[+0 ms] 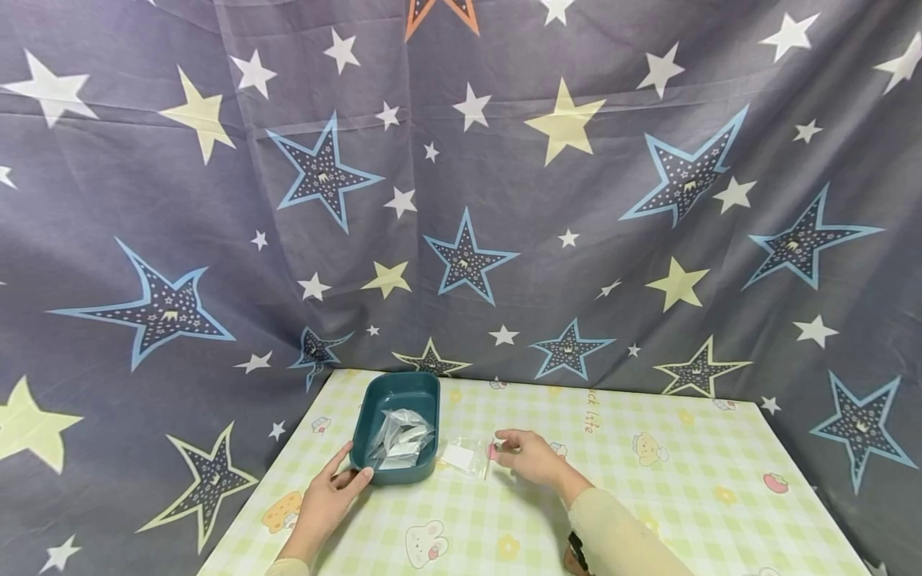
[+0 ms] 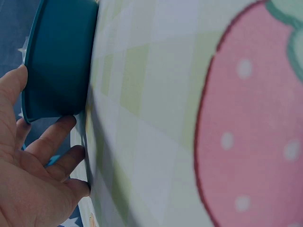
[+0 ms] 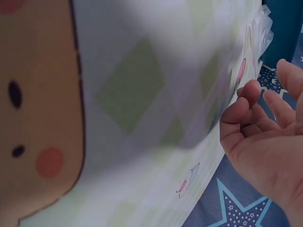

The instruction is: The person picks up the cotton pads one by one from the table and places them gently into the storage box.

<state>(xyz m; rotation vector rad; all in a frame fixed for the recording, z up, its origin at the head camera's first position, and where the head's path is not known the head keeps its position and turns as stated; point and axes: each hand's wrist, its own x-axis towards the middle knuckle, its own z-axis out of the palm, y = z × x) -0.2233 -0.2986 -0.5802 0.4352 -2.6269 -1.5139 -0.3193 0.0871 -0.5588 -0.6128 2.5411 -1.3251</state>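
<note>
A dark teal plastic bin [image 1: 363, 416] with rounded corners stands on the left part of the table, several clear plastic bags [image 1: 403, 436] with whitish contents lying inside. At the bin's near left corner, my left hand [image 1: 327, 500] grips the side between thumb and fingers; the left wrist view shows the thumb at the rim and fingers [image 2: 52, 137] by the outer wall. Flat beside the bin lies another clear plastic bag [image 1: 461, 456] with a white piece in it. My right hand [image 1: 531, 458] hovers just right of that bag, fingers loosely bent and holding nothing visible.
A green-and-white checked tablecloth [image 1: 612, 488] with cartoon prints covers the table. Behind it hangs a dark grey curtain [image 1: 519, 304] patterned with stars. Near the front, a small dark and brown object [image 1: 576, 556] shows partly under the right sleeve.
</note>
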